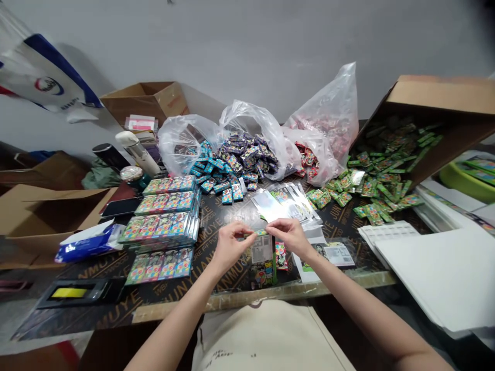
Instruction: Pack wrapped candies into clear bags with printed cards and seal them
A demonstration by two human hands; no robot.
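Just below the middle of the frame, you hold a clear packet (pixel 263 252) by its top edge, your left hand (pixel 229 246) and right hand (pixel 291 235) both pinching it above the dark table (pixel 116 304). Loose clear sleeves (pixel 288 203) lie just behind. Stacked filled packs (pixel 164 226) sit to the left; green packets (pixel 371 190) spill from a tipped carton (pixel 444 113) at upper right.

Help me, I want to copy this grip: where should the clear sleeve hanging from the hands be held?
Probably along its top edge, from above. The clear sleeve hangs upright, so the left hand and right hand pinch the two ends of that edge with their fingertips.
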